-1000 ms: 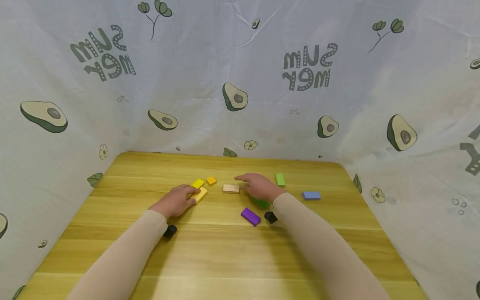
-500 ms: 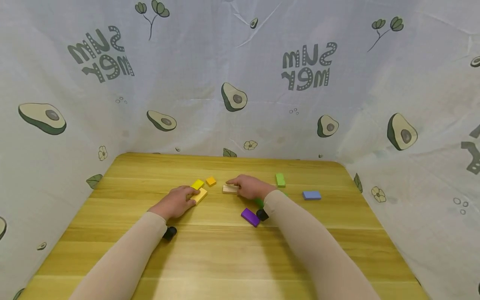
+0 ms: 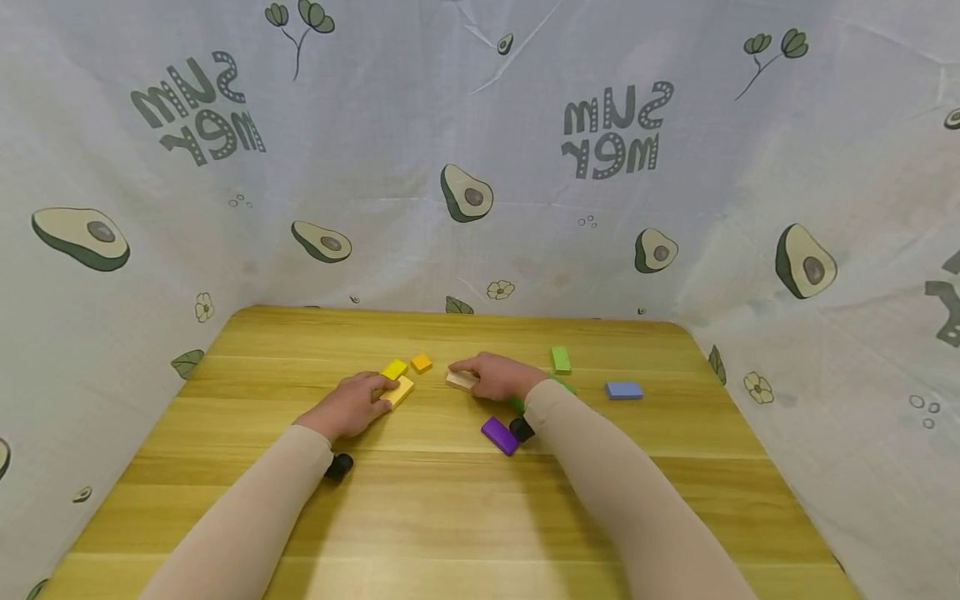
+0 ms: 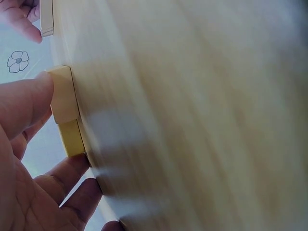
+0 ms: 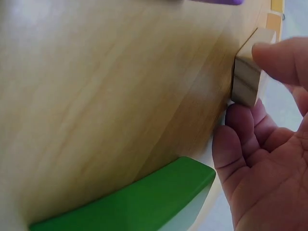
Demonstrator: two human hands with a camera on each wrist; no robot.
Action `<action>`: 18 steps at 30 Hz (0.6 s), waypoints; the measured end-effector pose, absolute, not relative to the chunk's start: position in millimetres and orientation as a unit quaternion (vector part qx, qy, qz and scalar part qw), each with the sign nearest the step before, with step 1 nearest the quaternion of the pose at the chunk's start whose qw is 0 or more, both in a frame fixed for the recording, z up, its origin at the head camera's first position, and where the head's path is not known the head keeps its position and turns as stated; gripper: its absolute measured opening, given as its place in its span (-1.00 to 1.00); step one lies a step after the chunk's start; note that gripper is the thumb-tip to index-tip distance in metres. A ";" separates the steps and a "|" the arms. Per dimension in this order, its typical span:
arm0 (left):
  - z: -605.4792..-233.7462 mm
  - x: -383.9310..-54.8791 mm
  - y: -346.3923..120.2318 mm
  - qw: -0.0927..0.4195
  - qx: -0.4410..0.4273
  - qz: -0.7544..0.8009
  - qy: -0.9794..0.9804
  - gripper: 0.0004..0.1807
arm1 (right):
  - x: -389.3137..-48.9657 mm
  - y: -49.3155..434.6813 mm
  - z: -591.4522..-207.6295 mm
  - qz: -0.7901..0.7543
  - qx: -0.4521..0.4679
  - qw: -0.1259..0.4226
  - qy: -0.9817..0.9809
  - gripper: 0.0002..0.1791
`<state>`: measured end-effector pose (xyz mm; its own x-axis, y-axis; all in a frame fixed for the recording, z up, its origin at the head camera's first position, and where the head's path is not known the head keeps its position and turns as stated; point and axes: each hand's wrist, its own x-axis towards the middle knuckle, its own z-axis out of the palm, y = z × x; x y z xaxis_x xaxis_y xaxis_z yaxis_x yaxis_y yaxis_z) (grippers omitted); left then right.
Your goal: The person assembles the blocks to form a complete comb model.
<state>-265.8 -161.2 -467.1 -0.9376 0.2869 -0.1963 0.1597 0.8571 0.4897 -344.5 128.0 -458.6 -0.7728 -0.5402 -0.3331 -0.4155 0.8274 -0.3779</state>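
Note:
My left hand [image 3: 348, 406] grips a pale yellow block [image 3: 400, 392] lying flat on the table. In the left wrist view the thumb lies on that block [image 4: 64, 94], and a fingertip meets the end of a bright yellow block [image 4: 72, 138] abutting it. To the right, my right hand [image 3: 502, 377] holds a plain wooden block [image 3: 461, 381] at its right end. The right wrist view has the thumb on one side of the wooden block [image 5: 248, 62] and fingertips at its end. My right hand and forearm partly cover a green block [image 5: 144, 199].
An orange block [image 3: 422, 363] lies between the hands, farther back. A purple block [image 3: 500, 436] sits nearer me, beside the right wrist camera [image 3: 521, 429]. Light green [image 3: 561, 360] and blue [image 3: 624, 391] blocks lie to the right. A printed cloth [image 3: 480, 250] surrounds the table's back and sides.
My right hand has moved left onto the wooden block and taken hold of it. That block has turned slightly, its right end now closer to me. The left hand stays on the pale yellow block.

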 end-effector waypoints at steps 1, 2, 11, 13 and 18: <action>-467.2 -265.9 -161.3 0.133 0.116 0.241 0.954 -0.53 | -344.9 128.2 -458.4 -0.142 -0.256 0.220 0.931 -0.28; -467.4 -265.9 -161.4 0.133 0.116 0.241 0.954 -0.53 | -345.2 128.3 -457.9 -0.144 -0.254 0.222 0.931 -0.28; -467.2 -266.4 -161.4 0.134 0.115 0.243 0.954 -0.53 | -351.9 134.5 -452.5 -0.181 -0.218 0.225 0.932 -0.25; -467.3 -266.3 -161.4 0.134 0.116 0.243 0.954 -0.53 | -355.0 136.8 -453.6 -0.188 -0.214 0.223 0.932 -0.25; -467.3 -266.3 -161.7 0.133 0.116 0.245 0.953 -0.53 | -364.0 141.3 -459.3 -0.213 -0.197 0.214 0.933 -0.24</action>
